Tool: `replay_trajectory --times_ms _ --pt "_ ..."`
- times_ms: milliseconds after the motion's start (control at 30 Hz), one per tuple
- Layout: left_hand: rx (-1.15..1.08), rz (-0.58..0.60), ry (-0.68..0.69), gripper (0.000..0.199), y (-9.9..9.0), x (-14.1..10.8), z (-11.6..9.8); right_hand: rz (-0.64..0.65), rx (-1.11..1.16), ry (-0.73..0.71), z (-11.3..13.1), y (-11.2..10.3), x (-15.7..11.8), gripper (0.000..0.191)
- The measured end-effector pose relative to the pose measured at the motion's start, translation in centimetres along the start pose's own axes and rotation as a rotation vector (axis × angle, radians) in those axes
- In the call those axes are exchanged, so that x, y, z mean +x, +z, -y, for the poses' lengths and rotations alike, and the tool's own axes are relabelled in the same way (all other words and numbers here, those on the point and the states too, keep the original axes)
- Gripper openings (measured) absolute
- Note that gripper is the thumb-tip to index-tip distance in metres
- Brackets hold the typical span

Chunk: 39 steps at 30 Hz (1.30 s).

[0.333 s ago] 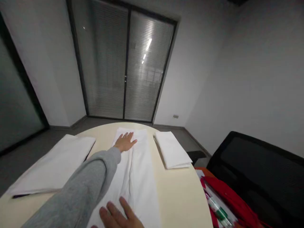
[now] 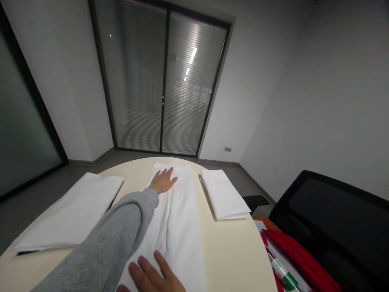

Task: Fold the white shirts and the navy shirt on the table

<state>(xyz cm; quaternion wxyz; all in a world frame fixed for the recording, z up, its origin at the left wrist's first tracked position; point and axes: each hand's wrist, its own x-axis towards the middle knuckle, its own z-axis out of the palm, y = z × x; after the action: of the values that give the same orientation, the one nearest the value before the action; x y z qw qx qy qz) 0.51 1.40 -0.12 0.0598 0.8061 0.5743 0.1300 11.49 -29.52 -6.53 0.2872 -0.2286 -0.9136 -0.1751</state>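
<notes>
A long white cloth (image 2: pixel 178 227), folded into a narrow strip, lies lengthwise down the middle of a round cream table (image 2: pixel 231 255). My left hand (image 2: pixel 163 180), in a grey sleeve, is stretched out and lies flat with fingers spread on the cloth's far end. My right hand (image 2: pixel 152 275) presses flat on the cloth's near end at the bottom edge of the view, only partly visible. Neither hand grips anything.
A folded white cloth (image 2: pixel 223 194) lies to the right of the strip and a larger folded white sheet (image 2: pixel 71 211) to the left. A black chair (image 2: pixel 337 227) stands at the right, with red items and green-capped pens (image 2: pixel 285 271) beside the table edge. Blinds cover a glass door behind.
My left hand has slid slightly farther along the cloth toward its far end. The view has shifted a little; the right hand stays on the near end.
</notes>
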Motion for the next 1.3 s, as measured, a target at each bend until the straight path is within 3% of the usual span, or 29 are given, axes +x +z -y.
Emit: replay_trajectory --times_ms 167,267,400,467,567,800,867,967,1067,1133,1200,1300 --pt "-0.096 -0.051 0.103 0.078 -2.1 -3.6 -2.0 0.189 0.035 0.023 -0.8 -2.9 0.4 0.041" --pt "-0.089 0.027 0.184 0.077 -3.9 -8.7 -3.9 0.271 0.051 0.020 -0.8 -4.1 0.4 0.044" --pt "-0.041 0.138 0.421 0.070 -5.4 -16.1 -5.8 0.323 0.073 0.027 -0.6 -4.9 0.6 0.045" --pt "-0.018 0.198 0.420 0.068 -5.4 -18.4 -6.2 0.337 0.097 0.042 -0.3 -5.2 0.8 0.047" --pt "0.008 0.241 0.348 0.066 -4.9 -19.5 -6.4 0.368 0.161 0.065 0.2 -6.2 1.1 0.059" --pt "0.005 0.239 0.295 0.058 -4.2 -18.4 -6.5 0.428 0.410 0.156 1.8 -10.7 1.7 0.082" --pt "-0.019 0.233 0.290 0.055 -4.5 -18.2 -6.6 0.450 0.515 0.199 1.7 -11.9 2.1 0.077" --pt "-0.126 0.184 0.251 0.053 -6.0 -19.5 -6.7 0.393 0.617 0.326 0.5 -13.4 2.0 0.053" --pt "-0.273 -0.010 0.283 0.046 -9.2 -25.1 -7.0 0.190 0.598 0.524 -0.5 -15.8 0.3 0.035" --pt "-0.332 -0.001 0.398 0.040 -11.5 -31.1 -7.1 0.084 0.547 0.553 -0.5 -18.0 -1.6 0.031" --pt "-0.329 0.076 0.577 0.042 -13.0 -37.5 -7.3 0.072 0.482 0.462 0.0 -19.8 -3.9 0.032" --pt "-0.202 0.033 0.727 0.057 -12.7 -44.6 -7.1 0.178 0.398 0.102 1.2 -20.6 -6.9 0.031"
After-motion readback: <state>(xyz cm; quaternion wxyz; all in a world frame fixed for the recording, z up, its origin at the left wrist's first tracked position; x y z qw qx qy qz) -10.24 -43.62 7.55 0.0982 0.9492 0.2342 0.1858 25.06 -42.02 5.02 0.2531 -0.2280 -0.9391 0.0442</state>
